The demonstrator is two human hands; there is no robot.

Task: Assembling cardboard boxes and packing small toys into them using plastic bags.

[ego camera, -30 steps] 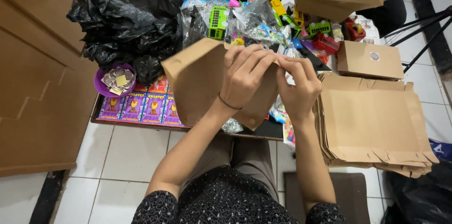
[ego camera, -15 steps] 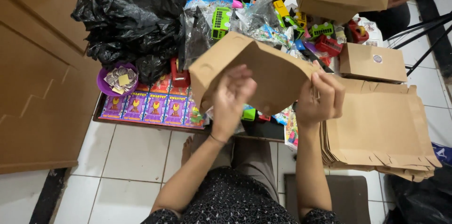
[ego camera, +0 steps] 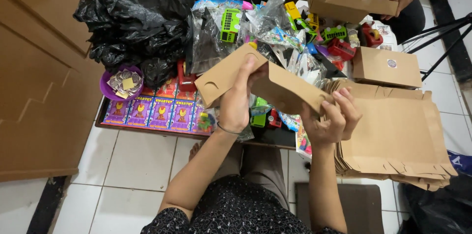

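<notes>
Since a second ago the flat brown cardboard box [ego camera: 265, 84] has opened out and tilted, left hand [ego camera: 236, 103] fingers gripping its near wall, right hand [ego camera: 329, 118] fingers pinching its end, above the toy pile [ego camera: 295, 32].

Bare forearms, thin dark band on left wrist [ego camera: 227, 129], black top with fine white speckles [ego camera: 236, 212], grey-brown trousers [ego camera: 255, 165]

a black plastic bag [ego camera: 140, 17] slumps beside a purple bowl [ego camera: 109, 89] of stickers, with toy buses [ego camera: 231, 23], a stack of flat brown cartons [ego camera: 398, 135] and a sealed box [ego camera: 386, 66] nearby.
</notes>
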